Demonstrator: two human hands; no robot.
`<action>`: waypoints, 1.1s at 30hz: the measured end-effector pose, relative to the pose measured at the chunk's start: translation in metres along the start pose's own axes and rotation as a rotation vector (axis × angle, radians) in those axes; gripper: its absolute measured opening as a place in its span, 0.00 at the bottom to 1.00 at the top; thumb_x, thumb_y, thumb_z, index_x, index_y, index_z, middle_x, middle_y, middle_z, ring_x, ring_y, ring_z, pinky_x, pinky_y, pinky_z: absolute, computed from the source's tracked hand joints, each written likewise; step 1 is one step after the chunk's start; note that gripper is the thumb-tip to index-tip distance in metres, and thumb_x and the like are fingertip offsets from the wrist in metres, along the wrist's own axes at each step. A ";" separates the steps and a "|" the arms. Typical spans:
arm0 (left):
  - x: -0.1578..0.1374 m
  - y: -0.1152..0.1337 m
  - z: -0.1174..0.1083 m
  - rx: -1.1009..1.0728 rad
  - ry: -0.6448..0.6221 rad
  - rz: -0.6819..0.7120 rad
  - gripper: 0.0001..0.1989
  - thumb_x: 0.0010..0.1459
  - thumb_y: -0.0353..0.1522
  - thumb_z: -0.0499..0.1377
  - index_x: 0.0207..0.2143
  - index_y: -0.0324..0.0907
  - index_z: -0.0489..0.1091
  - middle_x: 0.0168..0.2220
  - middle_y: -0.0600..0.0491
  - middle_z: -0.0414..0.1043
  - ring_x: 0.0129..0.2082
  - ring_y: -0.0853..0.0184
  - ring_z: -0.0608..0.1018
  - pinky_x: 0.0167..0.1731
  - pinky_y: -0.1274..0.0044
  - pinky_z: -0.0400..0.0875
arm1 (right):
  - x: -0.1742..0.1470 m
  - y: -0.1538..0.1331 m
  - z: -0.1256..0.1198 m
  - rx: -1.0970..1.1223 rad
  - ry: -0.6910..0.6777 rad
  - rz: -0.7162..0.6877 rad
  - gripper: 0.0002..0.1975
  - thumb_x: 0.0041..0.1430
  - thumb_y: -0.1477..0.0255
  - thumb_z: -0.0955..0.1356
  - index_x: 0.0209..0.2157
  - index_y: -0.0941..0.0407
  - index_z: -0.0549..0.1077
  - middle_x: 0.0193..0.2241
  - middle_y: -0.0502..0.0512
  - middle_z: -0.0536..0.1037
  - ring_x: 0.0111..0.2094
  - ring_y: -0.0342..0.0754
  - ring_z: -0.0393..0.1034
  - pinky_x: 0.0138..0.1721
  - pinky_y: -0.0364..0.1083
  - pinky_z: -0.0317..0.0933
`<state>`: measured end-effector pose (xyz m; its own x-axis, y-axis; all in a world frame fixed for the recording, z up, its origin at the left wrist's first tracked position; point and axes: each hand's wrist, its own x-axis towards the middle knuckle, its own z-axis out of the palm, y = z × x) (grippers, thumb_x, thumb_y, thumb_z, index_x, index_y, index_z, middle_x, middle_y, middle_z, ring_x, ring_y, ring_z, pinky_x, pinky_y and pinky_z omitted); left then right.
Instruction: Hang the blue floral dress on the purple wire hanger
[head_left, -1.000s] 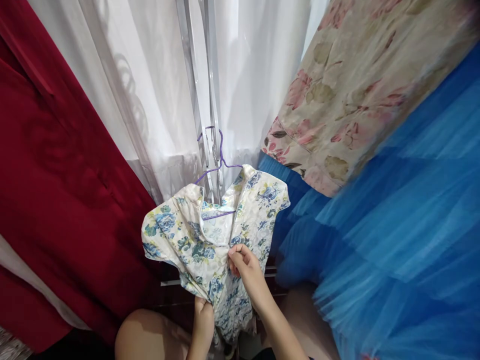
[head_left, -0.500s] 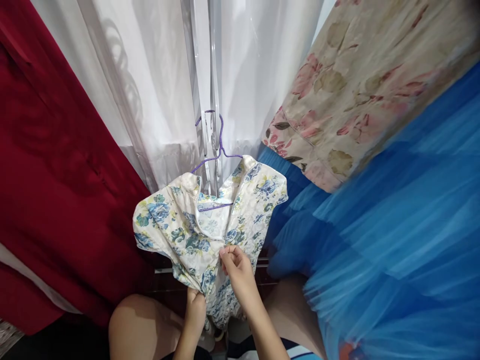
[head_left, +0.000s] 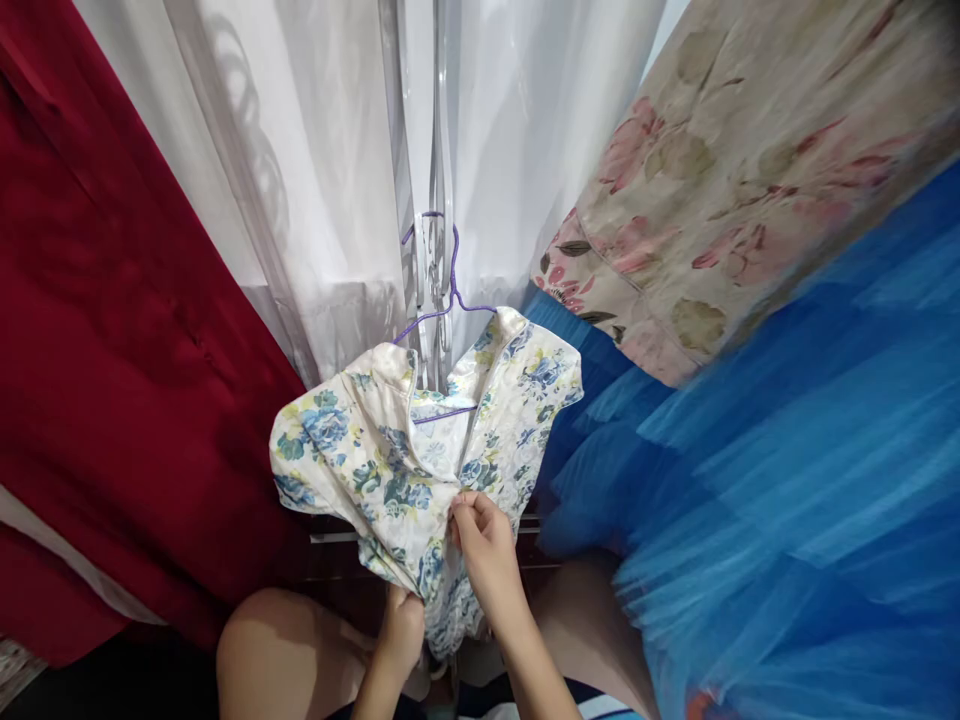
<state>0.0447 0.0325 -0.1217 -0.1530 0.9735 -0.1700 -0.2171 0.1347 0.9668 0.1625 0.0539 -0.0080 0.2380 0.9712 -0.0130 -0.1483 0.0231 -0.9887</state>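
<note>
A white blouse with blue and yellow-green flowers [head_left: 397, 470] hangs on a thin purple hanger [head_left: 454, 270] in front of me. Its V neckline hangs open, with the hanger's lower bar showing inside. My right hand [head_left: 484, 535] pinches the front of the blouse just below the point of the neckline. Lower and to the left, my left hand [head_left: 403, 625] is closed on the edge of the blouse's side; some of its fingers are hidden behind the cloth.
White curtains [head_left: 322, 180] hang behind the hanger, with pale straps running down between them. Dark red cloth [head_left: 135, 380] fills the left. On the right hang a beige floral cloth [head_left: 675, 240] and blue tulle [head_left: 787, 480]. My bare knees [head_left: 277, 650] flank the blouse below.
The blouse, its hanger and both my hands have shifted slightly to the right in view. Both hands keep their grip on the cloth.
</note>
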 end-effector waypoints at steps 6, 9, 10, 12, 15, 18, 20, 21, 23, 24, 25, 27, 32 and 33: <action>0.003 -0.005 -0.003 0.036 0.054 0.021 0.19 0.42 0.33 0.59 0.40 0.42 0.76 0.44 0.44 0.78 0.55 0.51 0.73 0.58 0.65 0.64 | 0.000 -0.003 -0.012 -0.108 -0.014 -0.041 0.16 0.60 0.69 0.62 0.18 0.54 0.59 0.14 0.45 0.61 0.19 0.41 0.54 0.22 0.42 0.48; 0.011 -0.002 -0.015 0.048 0.166 0.039 0.14 0.45 0.34 0.59 0.35 0.40 0.75 0.37 0.46 0.78 0.48 0.51 0.76 0.54 0.63 0.67 | -0.005 -0.008 -0.019 -0.104 -0.089 -0.025 0.17 0.61 0.68 0.62 0.19 0.55 0.62 0.13 0.45 0.62 0.18 0.41 0.55 0.23 0.43 0.48; 0.014 0.000 -0.019 0.055 0.202 0.072 0.12 0.47 0.34 0.59 0.35 0.39 0.74 0.36 0.47 0.77 0.46 0.52 0.76 0.53 0.64 0.67 | -0.007 -0.008 -0.020 -0.092 -0.106 -0.016 0.16 0.61 0.67 0.62 0.20 0.55 0.63 0.13 0.45 0.62 0.18 0.41 0.54 0.22 0.43 0.48; 0.017 0.006 -0.024 0.061 0.280 0.182 0.12 0.50 0.34 0.59 0.38 0.40 0.72 0.37 0.48 0.75 0.45 0.55 0.76 0.52 0.65 0.67 | -0.010 -0.008 -0.022 -0.069 -0.130 0.004 0.14 0.62 0.65 0.64 0.23 0.55 0.66 0.13 0.44 0.62 0.17 0.40 0.52 0.22 0.42 0.47; 0.013 0.020 -0.017 0.120 0.398 0.388 0.16 0.54 0.33 0.59 0.46 0.43 0.67 0.45 0.48 0.71 0.46 0.59 0.74 0.51 0.67 0.66 | -0.012 -0.007 -0.023 -0.044 -0.158 0.023 0.14 0.62 0.63 0.64 0.26 0.56 0.68 0.13 0.42 0.60 0.17 0.40 0.50 0.21 0.42 0.45; 0.006 0.043 0.006 0.245 0.371 0.605 0.17 0.56 0.31 0.60 0.48 0.44 0.64 0.50 0.46 0.66 0.52 0.58 0.70 0.54 0.67 0.63 | -0.014 -0.010 -0.021 -0.021 -0.182 0.032 0.13 0.62 0.65 0.65 0.26 0.56 0.68 0.13 0.42 0.60 0.17 0.39 0.49 0.21 0.42 0.44; 0.004 0.058 0.026 0.318 0.190 0.683 0.16 0.57 0.31 0.60 0.49 0.44 0.64 0.50 0.46 0.65 0.53 0.58 0.70 0.54 0.67 0.63 | -0.015 -0.014 -0.020 -0.004 -0.201 0.035 0.12 0.61 0.66 0.65 0.25 0.56 0.67 0.14 0.43 0.60 0.17 0.39 0.50 0.21 0.42 0.44; 0.005 0.065 0.035 0.346 0.073 0.686 0.15 0.58 0.30 0.59 0.49 0.43 0.64 0.48 0.46 0.67 0.51 0.59 0.71 0.52 0.68 0.64 | -0.016 -0.016 -0.020 0.004 -0.202 0.034 0.12 0.61 0.67 0.65 0.24 0.56 0.67 0.14 0.43 0.60 0.18 0.39 0.50 0.21 0.42 0.45; 0.007 0.077 0.049 0.391 -0.127 0.660 0.11 0.60 0.30 0.57 0.46 0.43 0.65 0.42 0.49 0.70 0.44 0.62 0.74 0.46 0.72 0.68 | -0.017 -0.019 -0.020 0.017 -0.184 0.030 0.12 0.61 0.67 0.65 0.24 0.56 0.66 0.15 0.43 0.60 0.18 0.39 0.51 0.21 0.41 0.45; 0.009 0.081 0.054 0.406 -0.187 0.656 0.09 0.60 0.29 0.56 0.44 0.42 0.66 0.39 0.51 0.70 0.41 0.63 0.74 0.42 0.74 0.68 | -0.017 -0.021 -0.021 0.022 -0.172 0.027 0.13 0.61 0.66 0.65 0.24 0.56 0.66 0.15 0.43 0.60 0.18 0.39 0.51 0.21 0.41 0.45; 0.010 0.084 0.057 0.413 -0.221 0.665 0.05 0.60 0.28 0.56 0.41 0.42 0.66 0.36 0.52 0.70 0.37 0.65 0.74 0.39 0.75 0.68 | -0.016 -0.023 -0.023 0.028 -0.163 0.026 0.13 0.61 0.66 0.65 0.23 0.56 0.65 0.14 0.43 0.61 0.18 0.39 0.51 0.21 0.41 0.45; 0.010 0.088 0.061 0.409 -0.230 0.707 0.02 0.60 0.27 0.56 0.35 0.42 0.66 0.32 0.54 0.69 0.33 0.67 0.73 0.36 0.77 0.67 | -0.014 -0.027 -0.027 0.041 -0.172 0.047 0.13 0.60 0.66 0.65 0.23 0.56 0.65 0.13 0.43 0.61 0.17 0.39 0.51 0.21 0.41 0.45; 0.002 0.090 0.060 0.339 -0.248 0.733 0.05 0.61 0.26 0.57 0.31 0.41 0.66 0.30 0.54 0.67 0.33 0.68 0.72 0.37 0.77 0.66 | -0.004 -0.044 -0.034 0.072 -0.185 0.117 0.11 0.58 0.68 0.66 0.25 0.58 0.70 0.11 0.43 0.62 0.14 0.37 0.48 0.20 0.41 0.42; 0.000 0.091 0.060 0.333 -0.251 0.728 0.05 0.61 0.26 0.57 0.31 0.41 0.66 0.30 0.54 0.68 0.33 0.68 0.72 0.38 0.77 0.66 | -0.002 -0.049 -0.034 0.080 -0.178 0.108 0.11 0.58 0.68 0.66 0.25 0.58 0.70 0.11 0.43 0.62 0.14 0.37 0.48 0.20 0.41 0.42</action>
<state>0.0828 0.0553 -0.0227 0.0826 0.8450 0.5283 0.1546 -0.5345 0.8309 0.2017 0.0429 0.0356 0.0448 0.9954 -0.0844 -0.2410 -0.0713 -0.9679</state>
